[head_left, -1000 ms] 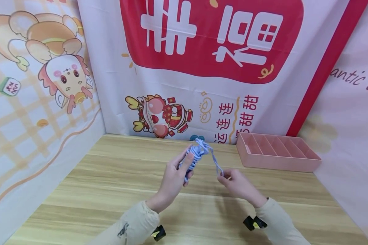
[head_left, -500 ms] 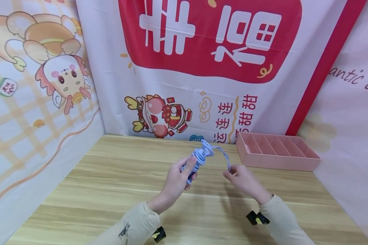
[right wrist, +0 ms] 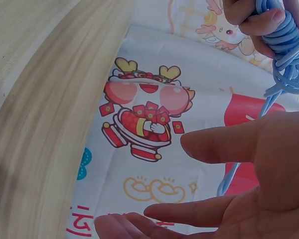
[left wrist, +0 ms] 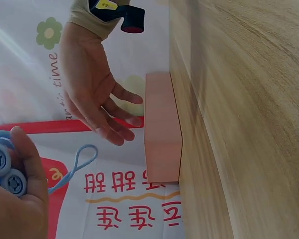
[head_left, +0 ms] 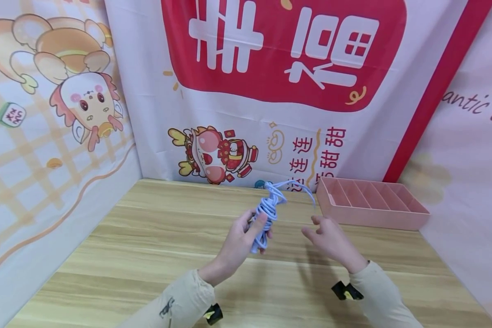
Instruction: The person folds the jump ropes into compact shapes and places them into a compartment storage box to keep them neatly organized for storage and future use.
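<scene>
A light-blue skipping rope (head_left: 267,208) is wound into a bundle, and my left hand (head_left: 238,237) grips it above the table with the thumb across the coils. Two round handle ends (left wrist: 13,182) show side by side at that hand in the left wrist view. From the top of the bundle a doubled loose end arches out to the right. My right hand (head_left: 332,240) is beside and below that loose end, apart from it, with nothing in it. Its thumb and fingers are spread in the right wrist view. Part of the bundle is hidden behind the left hand.
A pink divided box (head_left: 377,216) stands at the back right of the wooden table (head_left: 156,237), against the printed cloth backdrop (head_left: 147,114). Cloth walls close off the left and right sides.
My right hand has let go of the rope's loose end and moved slightly right. That end now springs up and outward. The left hand, still gripping the bundle, has shifted a little right.
</scene>
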A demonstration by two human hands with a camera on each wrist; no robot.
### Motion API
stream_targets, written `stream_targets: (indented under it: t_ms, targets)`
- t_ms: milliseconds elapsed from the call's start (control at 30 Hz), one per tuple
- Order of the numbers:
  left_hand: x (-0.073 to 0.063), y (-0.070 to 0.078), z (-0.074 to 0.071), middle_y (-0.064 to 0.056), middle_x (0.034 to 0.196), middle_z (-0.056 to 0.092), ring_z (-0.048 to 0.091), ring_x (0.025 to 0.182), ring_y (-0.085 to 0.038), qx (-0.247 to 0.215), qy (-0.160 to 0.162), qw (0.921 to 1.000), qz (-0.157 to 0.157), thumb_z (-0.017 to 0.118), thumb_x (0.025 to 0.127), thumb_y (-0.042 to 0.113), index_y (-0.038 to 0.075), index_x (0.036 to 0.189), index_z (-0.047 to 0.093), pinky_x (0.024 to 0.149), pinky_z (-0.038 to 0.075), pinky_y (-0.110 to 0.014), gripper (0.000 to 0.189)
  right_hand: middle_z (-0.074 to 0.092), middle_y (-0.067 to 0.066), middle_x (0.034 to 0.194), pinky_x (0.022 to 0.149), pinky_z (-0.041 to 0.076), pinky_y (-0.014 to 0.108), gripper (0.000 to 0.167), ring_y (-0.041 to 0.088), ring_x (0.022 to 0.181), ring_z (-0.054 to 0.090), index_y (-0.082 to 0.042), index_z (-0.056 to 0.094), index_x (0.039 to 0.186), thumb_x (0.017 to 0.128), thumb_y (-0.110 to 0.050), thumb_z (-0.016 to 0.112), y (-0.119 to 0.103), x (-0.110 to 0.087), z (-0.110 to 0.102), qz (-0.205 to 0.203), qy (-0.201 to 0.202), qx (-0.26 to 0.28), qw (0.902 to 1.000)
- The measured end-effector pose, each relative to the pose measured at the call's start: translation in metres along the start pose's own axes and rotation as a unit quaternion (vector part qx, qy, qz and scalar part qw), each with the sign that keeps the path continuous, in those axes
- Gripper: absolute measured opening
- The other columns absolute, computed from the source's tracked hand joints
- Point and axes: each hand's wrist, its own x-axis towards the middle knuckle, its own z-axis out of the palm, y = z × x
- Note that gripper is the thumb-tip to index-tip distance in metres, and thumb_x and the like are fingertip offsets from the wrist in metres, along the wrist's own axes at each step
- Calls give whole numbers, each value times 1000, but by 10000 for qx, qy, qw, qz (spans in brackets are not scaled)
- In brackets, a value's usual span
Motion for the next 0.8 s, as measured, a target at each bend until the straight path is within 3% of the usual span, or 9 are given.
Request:
stream_targets:
  t_ms: [100, 300, 533, 800]
  targets:
    - [0, 1, 0, -15, 101, 63, 60, 77, -21, 85, 19, 10000, -32, 46, 104, 44, 5, 124, 53, 64, 53, -31, 45, 54, 33, 126, 82, 53, 49, 52, 39, 102, 62, 16, 50, 130, 97, -23, 62, 0, 0, 0, -23, 13, 42, 10000]
    - [1, 3, -2, -14, 99, 61, 63, 84, -26, 72, 144, 9998, -96, 51, 103, 37, 2, 125, 54, 68, 53, -31, 42, 55, 30, 126, 82, 53, 49, 48, 40, 104, 62, 12, 54, 128, 97, -23, 63, 0, -1, -1, -25, 57, 124, 9999]
    - [4, -1, -5, -17, 119, 61, 60, 104, -24, 132, 480, 9984, -264, 63, 96, 41, 9, 135, 54, 89, 50, -39, 51, 55, 28, 126, 81, 54, 47, 46, 40, 105, 61, 10, 56, 126, 97, -24, 64, -1, -2, -3, -138, 108, 215, 9996]
    - [4, -3, -7, -11, 120, 62, 59, 109, -25, -70, 791, 9957, -468, 65, 93, 44, 8, 137, 54, 92, 49, -41, 58, 58, 24, 125, 76, 55, 42, 44, 33, 101, 62, 7, 58, 125, 97, -26, 65, -4, -3, -5, -197, 39, 421, 9989]
